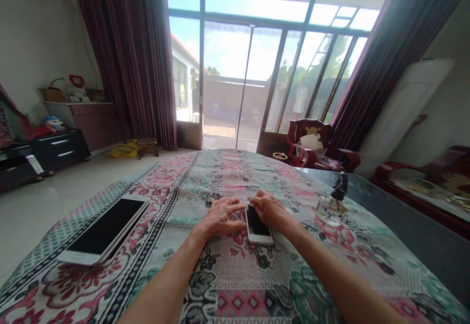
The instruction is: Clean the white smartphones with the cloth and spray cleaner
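Noting a white-edged tablet point(106, 228) lying dark-screened at left on the cloth-covered surface point(200, 179), a clear bottle point(332, 210) with black head standing at right. Observing purple curtains point(128, 55) hanging either side of tall glass panes point(227, 94), a ladder point(323, 45) slanting outside. Seeing a red-brown armchair point(295, 140) holding a pale cushion point(312, 141). Spotting a yellow bag point(124, 150) lying beside a low stool point(147, 147), a blue-topped figure point(54, 124) sitting on a black cabinet point(62, 147).

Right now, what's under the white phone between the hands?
The patterned tablecloth shows around the white phone; what lies directly beneath is covered. The right hand also hides part of its far end.
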